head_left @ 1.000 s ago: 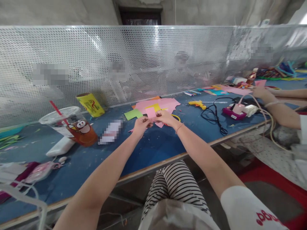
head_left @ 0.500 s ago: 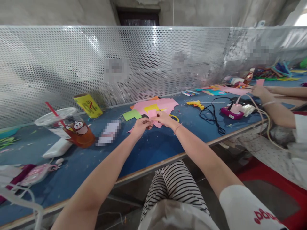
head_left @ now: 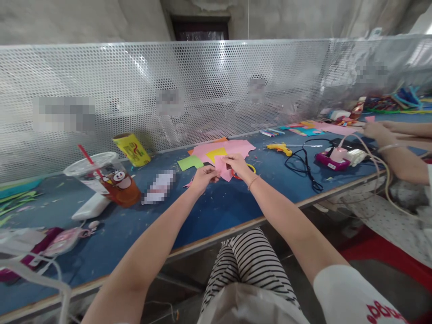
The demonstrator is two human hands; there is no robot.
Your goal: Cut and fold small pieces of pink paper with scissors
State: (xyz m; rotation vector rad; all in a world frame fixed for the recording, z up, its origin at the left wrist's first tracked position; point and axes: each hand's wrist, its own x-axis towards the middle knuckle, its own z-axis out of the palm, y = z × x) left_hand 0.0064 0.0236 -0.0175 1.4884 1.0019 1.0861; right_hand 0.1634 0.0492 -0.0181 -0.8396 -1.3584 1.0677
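A small piece of pink paper is held up over the blue table between my two hands. My left hand pinches its lower left edge. My right hand grips its upper right side, thumb and fingers together. Behind them lie a larger pink sheet, a yellow paper piece and a green paper piece. Under my right hand, a yellow ring-shaped handle shows in part; the rest of it is hidden.
A drink cup with a red straw and a yellow can-like container stand left. A yellow glue gun, black cable and purple power strip lie right. Another person's hands work at far right. A perforated metal screen runs behind.
The pink paper has been turned and tilted between my hands, and my right hand has shifted to its upper edge. The view has swung slightly left.
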